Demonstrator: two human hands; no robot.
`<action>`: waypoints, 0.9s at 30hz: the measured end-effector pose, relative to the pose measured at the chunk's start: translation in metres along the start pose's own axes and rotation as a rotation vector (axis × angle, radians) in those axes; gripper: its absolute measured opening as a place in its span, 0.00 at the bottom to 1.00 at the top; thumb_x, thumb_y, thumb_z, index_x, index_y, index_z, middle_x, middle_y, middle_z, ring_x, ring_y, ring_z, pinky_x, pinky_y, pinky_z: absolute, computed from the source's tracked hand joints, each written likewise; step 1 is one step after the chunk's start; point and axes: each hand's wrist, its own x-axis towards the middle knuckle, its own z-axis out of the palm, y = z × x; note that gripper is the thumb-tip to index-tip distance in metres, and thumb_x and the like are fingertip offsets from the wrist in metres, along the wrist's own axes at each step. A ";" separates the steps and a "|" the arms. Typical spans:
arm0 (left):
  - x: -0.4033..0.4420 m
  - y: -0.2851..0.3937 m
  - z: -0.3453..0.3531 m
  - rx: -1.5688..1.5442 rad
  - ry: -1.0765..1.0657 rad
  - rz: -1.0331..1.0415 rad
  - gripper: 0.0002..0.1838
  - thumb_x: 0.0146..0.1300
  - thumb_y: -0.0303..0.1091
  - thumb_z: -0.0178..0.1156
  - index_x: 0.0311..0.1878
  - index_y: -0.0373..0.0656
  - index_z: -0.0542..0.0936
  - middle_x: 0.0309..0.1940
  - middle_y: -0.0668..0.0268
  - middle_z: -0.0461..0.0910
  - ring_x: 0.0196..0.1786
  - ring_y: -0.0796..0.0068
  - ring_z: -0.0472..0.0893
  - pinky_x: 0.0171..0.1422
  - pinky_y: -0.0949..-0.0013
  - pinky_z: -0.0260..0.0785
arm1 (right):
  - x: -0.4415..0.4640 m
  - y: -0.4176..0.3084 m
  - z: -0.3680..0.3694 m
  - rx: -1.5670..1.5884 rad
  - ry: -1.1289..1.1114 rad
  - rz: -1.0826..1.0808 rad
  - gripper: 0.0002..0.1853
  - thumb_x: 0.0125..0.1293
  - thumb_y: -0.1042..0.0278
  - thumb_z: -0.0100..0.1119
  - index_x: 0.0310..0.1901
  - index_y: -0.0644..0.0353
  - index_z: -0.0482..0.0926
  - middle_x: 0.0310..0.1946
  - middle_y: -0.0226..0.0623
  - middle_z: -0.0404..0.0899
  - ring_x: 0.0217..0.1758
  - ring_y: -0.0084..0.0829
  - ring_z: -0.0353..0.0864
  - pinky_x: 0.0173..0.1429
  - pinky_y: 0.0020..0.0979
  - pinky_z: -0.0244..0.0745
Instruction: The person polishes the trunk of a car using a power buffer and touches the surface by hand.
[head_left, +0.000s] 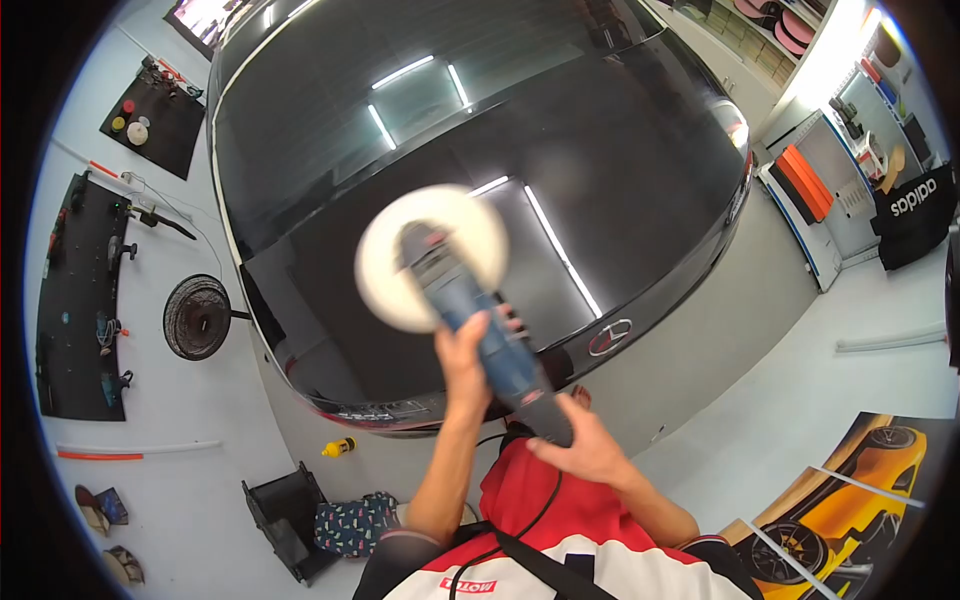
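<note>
Both hands hold a blue and black car polisher (497, 350) over the black hood (600, 180) of a car. My left hand (464, 362) is closed around the body of the polisher, behind its head. At the rear end, my right hand (585, 442) grips the dark handle. A round cream-white polishing pad (385, 265), blurred at its edge, is at the front of the tool and hides part of the hood. Whether the pad touches the paint, I cannot tell. From the handle end, a black cord (540, 515) runs across my red and white clothing.
A car emblem (610, 338) marks the hood's front edge. On the floor are a yellow bottle (339, 447) and a black rolling stool (285, 520). A black fan (197, 317) stands left, near a dark tool board (80, 310). An open cabinet (830, 190) is at right.
</note>
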 end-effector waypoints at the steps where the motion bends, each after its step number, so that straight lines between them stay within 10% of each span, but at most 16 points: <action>1: -0.007 0.003 -0.018 -0.071 0.066 0.039 0.33 0.65 0.44 0.62 0.63 0.27 0.68 0.49 0.45 0.82 0.45 0.57 0.87 0.49 0.53 0.85 | 0.007 -0.009 0.000 0.032 -0.113 0.135 0.27 0.61 0.63 0.73 0.59 0.62 0.75 0.38 0.37 0.82 0.39 0.31 0.83 0.49 0.35 0.77; 6: -0.020 0.016 -0.051 -0.004 0.210 0.096 0.35 0.71 0.55 0.52 0.65 0.30 0.69 0.56 0.50 0.80 0.53 0.59 0.83 0.62 0.52 0.79 | 0.040 -0.020 -0.006 -0.025 -0.357 0.255 0.26 0.62 0.60 0.74 0.58 0.62 0.77 0.39 0.40 0.83 0.42 0.32 0.82 0.50 0.33 0.76; 13: 0.043 -0.008 0.046 0.101 -0.155 0.084 0.33 0.66 0.45 0.66 0.64 0.29 0.69 0.47 0.51 0.81 0.46 0.61 0.87 0.49 0.57 0.84 | 0.017 -0.010 -0.045 -0.051 0.034 0.023 0.27 0.62 0.60 0.74 0.58 0.63 0.76 0.32 0.37 0.81 0.32 0.29 0.82 0.42 0.33 0.78; 15: 0.058 -0.005 0.088 0.188 -0.239 0.047 0.33 0.63 0.46 0.70 0.62 0.33 0.71 0.48 0.58 0.79 0.49 0.69 0.82 0.56 0.63 0.77 | 0.012 -0.037 -0.048 0.232 0.206 0.344 0.21 0.66 0.65 0.69 0.56 0.65 0.74 0.31 0.35 0.80 0.28 0.25 0.80 0.34 0.28 0.76; 19: 0.078 -0.013 0.127 0.231 -0.352 -0.138 0.46 0.55 0.53 0.76 0.63 0.27 0.64 0.51 0.52 0.77 0.51 0.67 0.81 0.53 0.64 0.78 | 0.018 -0.024 -0.040 0.398 0.381 0.233 0.16 0.70 0.70 0.62 0.54 0.67 0.70 0.25 0.34 0.75 0.21 0.27 0.76 0.27 0.29 0.73; 27: 0.044 0.028 0.030 0.143 -0.200 0.011 0.40 0.59 0.46 0.73 0.65 0.30 0.66 0.50 0.55 0.79 0.50 0.69 0.81 0.55 0.64 0.77 | 0.018 -0.026 0.031 0.248 0.203 0.304 0.21 0.62 0.73 0.70 0.54 0.67 0.72 0.28 0.33 0.78 0.23 0.22 0.78 0.30 0.26 0.75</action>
